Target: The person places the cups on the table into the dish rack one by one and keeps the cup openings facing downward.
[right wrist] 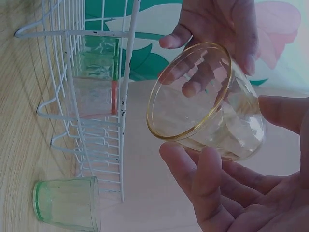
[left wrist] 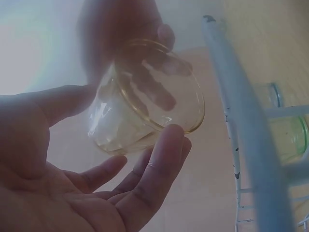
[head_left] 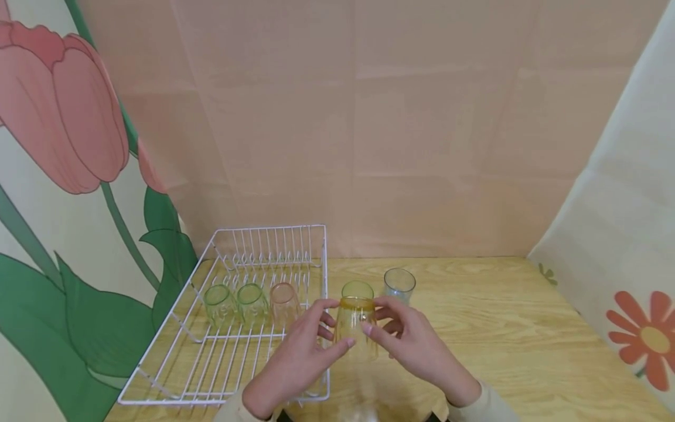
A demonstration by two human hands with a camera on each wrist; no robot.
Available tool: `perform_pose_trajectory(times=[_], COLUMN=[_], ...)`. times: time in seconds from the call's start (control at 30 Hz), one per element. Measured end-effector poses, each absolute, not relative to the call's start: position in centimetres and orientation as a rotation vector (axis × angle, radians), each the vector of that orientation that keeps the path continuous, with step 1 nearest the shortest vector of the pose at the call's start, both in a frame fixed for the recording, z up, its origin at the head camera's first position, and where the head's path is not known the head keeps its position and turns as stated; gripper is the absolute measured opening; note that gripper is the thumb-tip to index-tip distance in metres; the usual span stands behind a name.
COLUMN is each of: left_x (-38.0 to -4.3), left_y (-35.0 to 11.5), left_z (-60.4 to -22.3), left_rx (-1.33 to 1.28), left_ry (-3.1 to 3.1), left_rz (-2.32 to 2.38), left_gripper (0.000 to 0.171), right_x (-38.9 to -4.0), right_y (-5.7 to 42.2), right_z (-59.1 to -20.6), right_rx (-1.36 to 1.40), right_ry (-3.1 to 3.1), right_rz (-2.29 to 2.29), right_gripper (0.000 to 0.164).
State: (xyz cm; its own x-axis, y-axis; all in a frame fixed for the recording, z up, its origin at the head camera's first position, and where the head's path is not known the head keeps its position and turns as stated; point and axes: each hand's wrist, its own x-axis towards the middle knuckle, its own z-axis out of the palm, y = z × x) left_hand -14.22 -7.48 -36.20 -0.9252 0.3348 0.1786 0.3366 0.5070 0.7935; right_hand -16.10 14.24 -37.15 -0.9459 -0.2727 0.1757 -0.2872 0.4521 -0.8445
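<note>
Both hands hold a yellow-tinted glass (head_left: 355,331) above the wooden table, just right of the rack's near corner. My left hand (head_left: 331,328) pinches it from the left with thumb and fingertips. My right hand (head_left: 382,322) grips it from the right. In the left wrist view the yellow glass (left wrist: 145,101) lies tilted over my left hand's fingers (left wrist: 159,164), its rim toward the rack. In the right wrist view the yellow glass (right wrist: 207,101) sits between my right hand (right wrist: 241,193) and my left hand (right wrist: 217,19).
A white wire dish rack (head_left: 324,258) stands at the left with two green glasses (head_left: 218,305) (head_left: 252,302) and a pink glass (head_left: 283,302) in a row. A green glass (head_left: 357,289) and a clear bluish glass (head_left: 399,283) stand on the table (head_left: 501,328) behind my hands.
</note>
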Motion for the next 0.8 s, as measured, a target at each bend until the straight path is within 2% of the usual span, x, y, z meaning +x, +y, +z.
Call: perform_pose_trajectory(times=[0.8], left_x=[-14.38], left_y=[-7.76], left_z=[-36.31], left_rx=[-0.647], left_ry=[-2.685], left_rz=[-1.416], left_gripper=[0.061], right_x=[-15.84], right_y=[14.17], right_z=[-37.29], right_rx=[0.651], right_ry=[-2.562], right_rz=[1.473], right_gripper=[0.052])
